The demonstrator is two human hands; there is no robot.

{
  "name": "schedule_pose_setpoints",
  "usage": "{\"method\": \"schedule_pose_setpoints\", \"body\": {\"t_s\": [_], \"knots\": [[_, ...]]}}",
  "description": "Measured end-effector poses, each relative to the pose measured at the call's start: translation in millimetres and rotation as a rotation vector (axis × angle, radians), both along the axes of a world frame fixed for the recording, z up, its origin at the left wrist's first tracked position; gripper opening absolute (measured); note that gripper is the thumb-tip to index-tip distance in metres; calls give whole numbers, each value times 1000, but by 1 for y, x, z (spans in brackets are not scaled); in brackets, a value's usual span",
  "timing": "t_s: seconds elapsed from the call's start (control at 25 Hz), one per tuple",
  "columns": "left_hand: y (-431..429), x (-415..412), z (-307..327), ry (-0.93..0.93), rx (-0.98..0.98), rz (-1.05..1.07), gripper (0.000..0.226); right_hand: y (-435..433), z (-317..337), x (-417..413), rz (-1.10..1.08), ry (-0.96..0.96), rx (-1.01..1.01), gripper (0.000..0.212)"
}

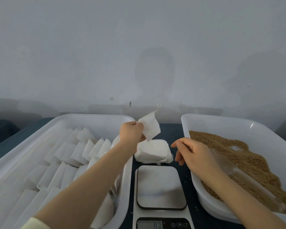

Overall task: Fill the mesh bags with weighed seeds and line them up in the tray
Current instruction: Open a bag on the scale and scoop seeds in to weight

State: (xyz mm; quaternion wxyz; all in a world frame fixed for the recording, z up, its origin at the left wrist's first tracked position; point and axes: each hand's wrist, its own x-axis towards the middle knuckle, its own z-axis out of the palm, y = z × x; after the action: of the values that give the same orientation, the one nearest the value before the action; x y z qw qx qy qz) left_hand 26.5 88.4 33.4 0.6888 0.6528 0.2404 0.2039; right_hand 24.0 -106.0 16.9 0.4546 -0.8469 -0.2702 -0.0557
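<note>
My left hand [131,131] pinches one empty white mesh bag [151,126] and holds it up above a stack of empty bags [153,151] on the dark table. My right hand [191,152] hovers just right of that stack, fingers loosely curled, holding nothing. The left white tray [96,119] holds several rows of filled white bags [69,156]. The right white tray [221,121] holds brown seeds [248,156] with a clear plastic scoop [234,171] lying in them. A kitchen scale [160,187] with a bare white platform sits between the trays.
A plain grey wall stands close behind the table. The dark blue tabletop [170,129] shows between the trays. A few loose seeds lie beside the scale. The scale's display [149,225] is lit at the bottom edge.
</note>
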Motion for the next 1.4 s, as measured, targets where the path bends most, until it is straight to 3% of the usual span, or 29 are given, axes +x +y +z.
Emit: {"method": "schedule_pose_setpoints", "body": {"t_s": [0.12,0.32,0.44,0.56,0.72,0.88,1.12,1.4], "knots": [[4,-21,10,-2,-233,-227,11,1,2,-2,-5,18,95,15],[-6,-50,-3,-42,-282,-511,15,4,6,-7,69,127,165,18],[-12,-55,-1,-45,-209,-622,20,3,8,-9,103,114,206,25],[-18,-58,-6,29,57,-700,22,0,11,-9,82,89,259,15],[-21,-62,-6,53,186,-747,17,-2,8,-6,60,109,256,16],[-18,-60,-4,10,22,-670,48,0,5,-7,97,118,140,23],[-18,-62,-7,40,211,-732,17,0,5,-11,120,55,49,22],[-19,-63,-5,101,315,-755,11,0,5,-13,136,-25,-5,12]]}}
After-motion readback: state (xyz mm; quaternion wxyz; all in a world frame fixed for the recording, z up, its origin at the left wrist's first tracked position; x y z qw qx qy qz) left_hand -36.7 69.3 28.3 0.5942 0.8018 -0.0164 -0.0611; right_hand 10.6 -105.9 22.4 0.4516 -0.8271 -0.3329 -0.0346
